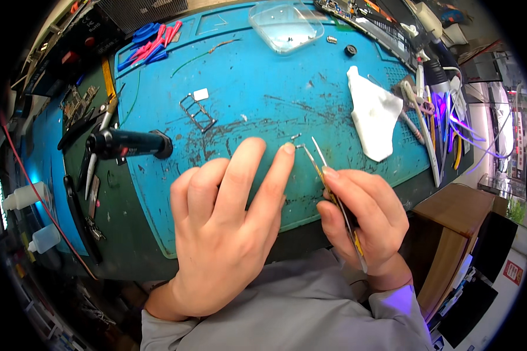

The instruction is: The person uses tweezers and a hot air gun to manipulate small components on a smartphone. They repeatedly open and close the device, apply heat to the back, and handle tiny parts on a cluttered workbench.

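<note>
My right hand [363, 216] grips a pair of metal tweezers [341, 207] with yellow marks on the sides. Their two tips stand apart over a blue work mat [246, 76]. Beside one tip, a tiny dark-and-silver part [300, 146] lies at the end of my left index finger; whether the finger presses on it I cannot tell. Another tiny part [296, 136] rests just beyond. My left hand [234, 216] is palm down, fingers stretched and spread, holding nothing. Farther left on the mat is a thin black frame [197, 112] with a small white card [201, 94] at its corner.
A dark cylindrical tool [129, 144] juts in from the left. At the back are pink-and-blue pliers-like tools [149, 44] and a clear plastic tray [286, 29]. White cloth [373, 114] lies right, near a small black knob [350, 51]. Hand tools line both mat sides.
</note>
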A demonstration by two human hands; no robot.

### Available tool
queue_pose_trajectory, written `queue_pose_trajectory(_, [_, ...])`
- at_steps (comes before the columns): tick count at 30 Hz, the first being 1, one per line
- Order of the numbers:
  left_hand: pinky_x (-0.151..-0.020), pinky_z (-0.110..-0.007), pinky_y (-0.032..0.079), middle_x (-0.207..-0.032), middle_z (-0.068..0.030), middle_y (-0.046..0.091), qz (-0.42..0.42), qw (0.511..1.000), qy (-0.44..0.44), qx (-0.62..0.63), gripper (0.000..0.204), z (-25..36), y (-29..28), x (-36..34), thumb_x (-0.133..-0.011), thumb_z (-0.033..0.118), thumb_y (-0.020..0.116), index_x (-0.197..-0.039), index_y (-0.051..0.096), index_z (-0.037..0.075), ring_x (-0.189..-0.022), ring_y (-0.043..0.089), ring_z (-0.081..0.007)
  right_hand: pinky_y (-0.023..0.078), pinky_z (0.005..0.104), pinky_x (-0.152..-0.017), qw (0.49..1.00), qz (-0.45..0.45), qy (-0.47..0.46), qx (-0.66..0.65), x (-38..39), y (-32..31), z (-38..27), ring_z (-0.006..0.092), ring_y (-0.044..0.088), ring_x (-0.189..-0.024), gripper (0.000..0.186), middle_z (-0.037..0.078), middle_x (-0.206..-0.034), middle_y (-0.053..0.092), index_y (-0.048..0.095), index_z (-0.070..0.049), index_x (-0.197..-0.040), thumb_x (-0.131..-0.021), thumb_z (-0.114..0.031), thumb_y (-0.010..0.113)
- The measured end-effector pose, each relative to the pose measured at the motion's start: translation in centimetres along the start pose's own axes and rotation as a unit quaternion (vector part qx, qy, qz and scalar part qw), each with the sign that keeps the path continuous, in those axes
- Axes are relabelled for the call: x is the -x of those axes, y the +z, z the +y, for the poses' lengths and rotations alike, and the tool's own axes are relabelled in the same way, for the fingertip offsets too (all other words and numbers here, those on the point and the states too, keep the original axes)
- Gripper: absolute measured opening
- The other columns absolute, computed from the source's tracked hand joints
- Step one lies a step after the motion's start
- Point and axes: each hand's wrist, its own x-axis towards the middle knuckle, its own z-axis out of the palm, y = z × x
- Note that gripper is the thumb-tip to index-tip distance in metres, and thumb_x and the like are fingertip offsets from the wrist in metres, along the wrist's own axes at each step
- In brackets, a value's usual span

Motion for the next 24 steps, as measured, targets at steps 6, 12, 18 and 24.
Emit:
queue_pose_trajectory(6, [-0.101,-0.041,0.04,-0.138,-0.0075,0.056,0.019,1.0,0.007,0.002,0.056,-0.07,0.37,0.11,-0.085,0.008,0.074,-0.14,0.069,0.013,-0.115,0.052,-0.0276,0.056,0.0337,-0.063,0.999,0.015,-0.031,0.008,0.0,0.24,0.27,0.0256,0.07,-0.076,0.038,0.014,-0.099,0.072,0.075,0.004,-0.117,-0.08,0.001,0.084])
queue_pose_trajectory(12, [-0.101,-0.041,0.04,-0.138,-0.0073,0.056,0.021,1.0,0.008,0.004,0.055,-0.11,0.43,0.23,-0.086,0.008,0.074,-0.141,0.068,0.013,-0.116,0.052,-0.0277,0.056,0.034,-0.063,0.999,0.026,-0.035,0.013,0.15,0.56,0.23,0.0259,0.07,-0.077,0.038,0.014,-0.098,0.072,0.075,0.004,-0.117,-0.08,0.002,0.084])
queue_pose_trajectory(18, [-0.101,-0.041,0.04,-0.138,-0.007,0.056,0.023,1.0,0.008,0.005,0.054,-0.11,0.48,0.26,-0.087,0.009,0.074,-0.14,0.068,0.013,-0.116,0.052,-0.0274,0.056,0.0339,-0.064,0.999,0.028,-0.036,0.014,0.22,0.62,0.29,0.0258,0.07,-0.077,0.037,0.014,-0.098,0.072,0.076,0.004,-0.115,-0.08,0.001,0.084])
queue_pose_trajectory(24, [-0.101,-0.041,0.04,-0.139,-0.0067,0.056,0.023,1.0,0.007,0.007,0.053,-0.1,0.5,0.25,-0.087,0.009,0.074,-0.14,0.069,0.013,-0.115,0.051,-0.0271,0.056,0.0339,-0.064,0.999,0.028,-0.038,0.015,0.19,0.68,0.3,0.0261,0.07,-0.077,0.037,0.015,-0.097,0.073,0.076,0.005,-0.115,-0.08,0.001,0.085])
